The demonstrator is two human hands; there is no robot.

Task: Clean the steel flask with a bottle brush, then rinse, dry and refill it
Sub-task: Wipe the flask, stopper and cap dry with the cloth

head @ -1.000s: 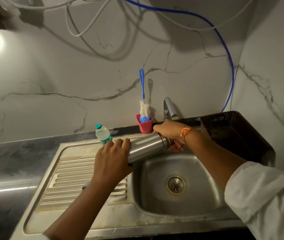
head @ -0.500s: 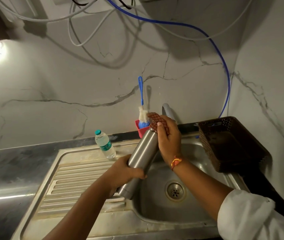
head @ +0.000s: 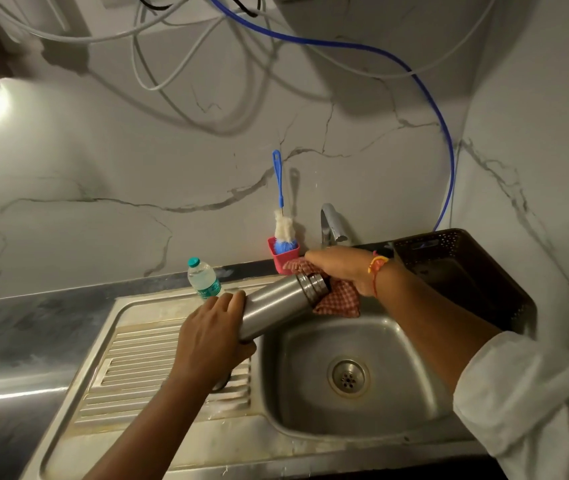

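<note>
The steel flask (head: pixel 272 308) is held in the air, lying nearly level over the left rim of the sink (head: pixel 404 344). Its base points at the person and its ringed neck points at the back edge of the worktop. Any drips would fall into the basin, not onto the counter, which probably explains this position.

The left hand (head: pixel 212 342) wraps its fingers and thumb round the base end. It seems to serve as the steady anchor and the means of turning the body. The right hand (head: pixel 343 271) is curled over a checked cloth (head: pixel 340 301) bunched against the neck and mouth. That suggests the drying step, with the cloth worked around the threads where water would collect.

The bottle brush (head: pixel 282 220) stands head-down in a red holder (head: pixel 284 261) at the back edge beside the tap (head: pixel 332 225). It is parked out of the way, so scrubbing looks finished. No water can be seen running from the tap.

A small plastic water bottle (head: pixel 204 280) stands upright near the back edge, just behind the left hand. It is within reach, perhaps for the refill. A dark perforated basket (head: pixel 466 268) sits towards the right back corner.
</note>
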